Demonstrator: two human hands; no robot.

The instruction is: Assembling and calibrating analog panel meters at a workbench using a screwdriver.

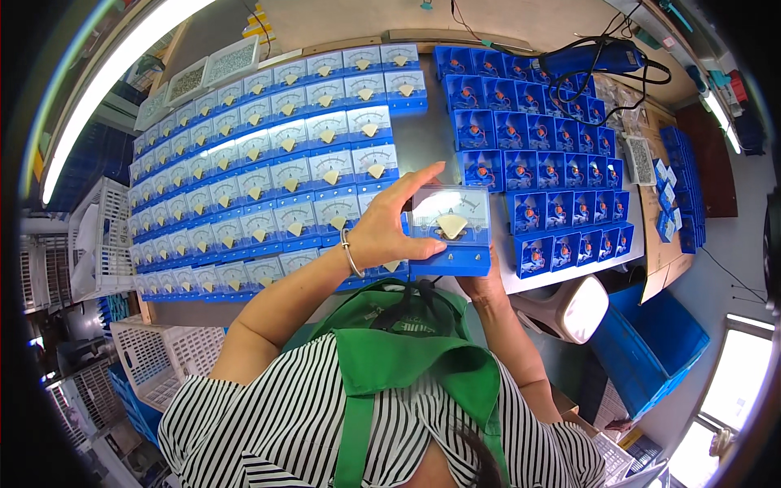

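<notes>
In front of my chest I hold an analog panel meter [450, 220] with a clear cover, a cream fan-shaped piece over its dial and a blue base. My left hand [386, 225] grips it along the left side, thumb on the front near the blue lower edge. My right hand [486, 281] is under the lower right corner, its fingers mostly hidden behind the meter. Rows of similar covered meters [290, 185] fill the bench to the left. On the right stand rows of open blue meter cases [543, 169] with coils and red-orange wiring inside.
A blue corded power tool [592, 58] lies behind the open cases. White trays of small parts [232, 63] sit at the back left, another parts tray [639, 160] at right. A blue crate [651, 346] and a white stool-like object [569, 311] stand at lower right.
</notes>
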